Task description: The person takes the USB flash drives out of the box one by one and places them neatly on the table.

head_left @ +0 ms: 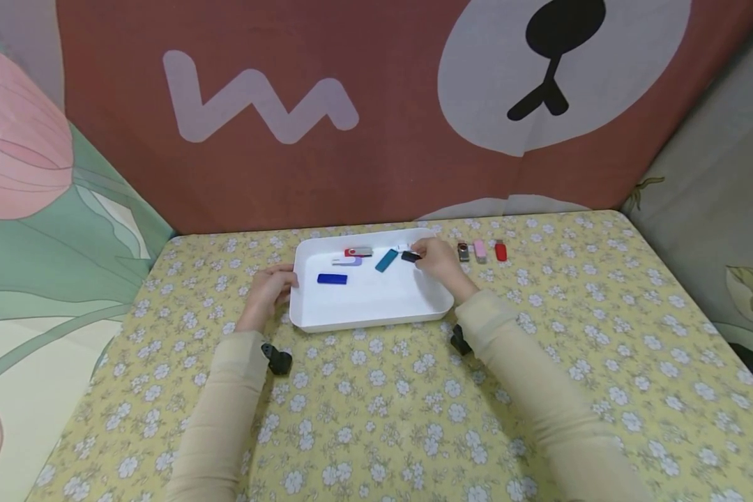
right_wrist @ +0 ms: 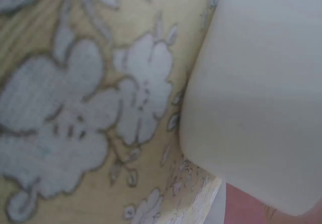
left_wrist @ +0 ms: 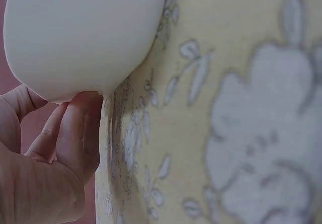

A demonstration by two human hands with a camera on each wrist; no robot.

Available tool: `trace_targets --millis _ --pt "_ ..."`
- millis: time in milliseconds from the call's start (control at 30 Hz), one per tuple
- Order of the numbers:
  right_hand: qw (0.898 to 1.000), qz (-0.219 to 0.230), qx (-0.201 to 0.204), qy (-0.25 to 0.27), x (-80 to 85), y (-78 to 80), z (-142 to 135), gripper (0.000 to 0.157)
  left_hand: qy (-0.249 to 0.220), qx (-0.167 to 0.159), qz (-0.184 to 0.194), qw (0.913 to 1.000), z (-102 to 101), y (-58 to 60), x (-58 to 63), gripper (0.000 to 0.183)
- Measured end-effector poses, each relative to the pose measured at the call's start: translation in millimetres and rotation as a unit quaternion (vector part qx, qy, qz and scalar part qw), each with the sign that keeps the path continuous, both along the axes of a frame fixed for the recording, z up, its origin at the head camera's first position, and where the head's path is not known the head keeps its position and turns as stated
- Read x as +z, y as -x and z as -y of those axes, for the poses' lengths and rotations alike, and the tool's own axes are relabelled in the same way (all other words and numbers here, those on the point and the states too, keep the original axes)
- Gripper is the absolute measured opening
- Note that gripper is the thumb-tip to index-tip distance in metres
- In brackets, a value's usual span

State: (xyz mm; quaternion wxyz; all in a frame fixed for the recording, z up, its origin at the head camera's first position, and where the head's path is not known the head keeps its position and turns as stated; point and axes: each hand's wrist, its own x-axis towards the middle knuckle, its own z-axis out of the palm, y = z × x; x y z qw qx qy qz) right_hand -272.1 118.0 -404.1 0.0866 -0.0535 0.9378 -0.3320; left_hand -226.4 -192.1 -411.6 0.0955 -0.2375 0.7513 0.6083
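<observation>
A shallow white tray (head_left: 358,307) lies on the table with several USB sticks inside. My left hand (head_left: 268,289) holds the tray's left side; in the left wrist view the bent fingers (left_wrist: 73,133) meet its lower edge. Over the tray's right back part, my right hand (head_left: 439,259) pinches the right end of a black USB stick (head_left: 411,257). A teal USB stick (head_left: 386,261) lies just left of it, and a small white piece (head_left: 404,247) shows behind. Further left are a red and silver stick (head_left: 358,252), a white and lilac one (head_left: 347,261) and a blue one (head_left: 332,279).
Right of the tray, a brown and silver USB stick (head_left: 464,252), a pink one (head_left: 480,252) and a red one (head_left: 500,250) lie in a row on the flowered tablecloth (head_left: 376,418). A reddish-brown printed backdrop (head_left: 389,174) stands behind the table.
</observation>
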Motion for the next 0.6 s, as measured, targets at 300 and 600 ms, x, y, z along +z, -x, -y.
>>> trace_targets --millis 300,600 --pt "1.000 0.003 -0.006 -0.024 -2.3 -1.7 4.2 0.034 -0.004 0.000 0.000 1.0000 -0.5 -1.1 0.2 0.056" --pt "0.997 0.001 0.011 -0.083 -1.8 -5.4 8.8 0.036 -0.004 0.002 0.004 1.0000 -0.4 -1.2 -0.1 0.057"
